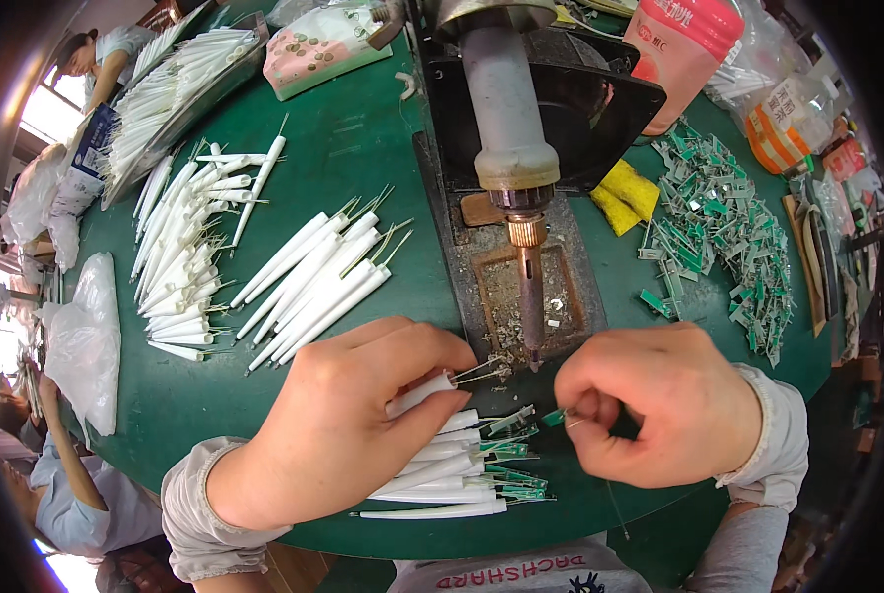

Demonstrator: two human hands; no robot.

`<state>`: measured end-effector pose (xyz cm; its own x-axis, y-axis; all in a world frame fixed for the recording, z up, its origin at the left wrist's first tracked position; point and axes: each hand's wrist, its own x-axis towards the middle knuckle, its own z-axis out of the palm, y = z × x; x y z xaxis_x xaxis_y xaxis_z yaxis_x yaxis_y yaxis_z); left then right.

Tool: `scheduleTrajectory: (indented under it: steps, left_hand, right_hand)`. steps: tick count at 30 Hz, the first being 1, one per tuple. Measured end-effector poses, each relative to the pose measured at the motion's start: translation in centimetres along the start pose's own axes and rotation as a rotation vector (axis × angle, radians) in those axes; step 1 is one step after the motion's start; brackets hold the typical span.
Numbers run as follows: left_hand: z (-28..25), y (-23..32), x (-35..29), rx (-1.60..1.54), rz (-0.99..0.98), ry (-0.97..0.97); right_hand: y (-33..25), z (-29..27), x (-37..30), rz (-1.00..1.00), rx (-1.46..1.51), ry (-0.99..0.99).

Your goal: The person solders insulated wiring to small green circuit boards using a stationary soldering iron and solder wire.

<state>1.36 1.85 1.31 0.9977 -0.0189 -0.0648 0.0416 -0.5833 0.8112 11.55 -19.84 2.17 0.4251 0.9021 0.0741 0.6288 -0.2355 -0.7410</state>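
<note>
My left hand (338,420) is closed around a white tapered tube (420,395), whose thin metal leads point right toward the soldering iron. Between the thumb and forefinger of my right hand (664,405) is a small green circuit board (555,418). An upright soldering iron (531,296) hangs tip-down between the two hands, apart from both pieces. Below my left hand lies a row of white tubes (437,494) with green circuit boards (516,479) at their right ends. To the left, a bundle of white tubes (309,287) has bare leads.
A larger pile of white tubes (180,257) and a loaded tray (190,119) occupy the left. Loose circuit boards (724,222) cover the right side, near a yellow sponge (625,196). The iron's black stand (585,109) rises mid-table. Other people (91,494) sit at left.
</note>
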Motion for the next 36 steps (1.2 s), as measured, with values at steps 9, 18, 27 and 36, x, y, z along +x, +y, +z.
scheduleTrajectory:
  steps: [9, 18, 27, 36]
  left_hand:
    - [0.2, -0.2, 0.0, -0.268, -0.093, -0.115]
    - [1.0, 0.0, -0.8, -0.231, 0.027, -0.058]
    - [1.6, 0.1, -1.0, -0.234, 0.096, -0.04]
    - [1.6, 0.0, -1.2, -0.248, 0.051, -0.043]
  right_hand:
    - [0.7, 0.8, 0.4, 0.168, 0.303, -0.078]
    - [1.7, 1.9, 0.5, 0.504, 0.909, -0.109]
    - [1.2, 2.1, 0.1, 0.446, 0.888, -0.055]
    - [1.4, 2.3, -0.1, 0.417, 0.872, -0.046]
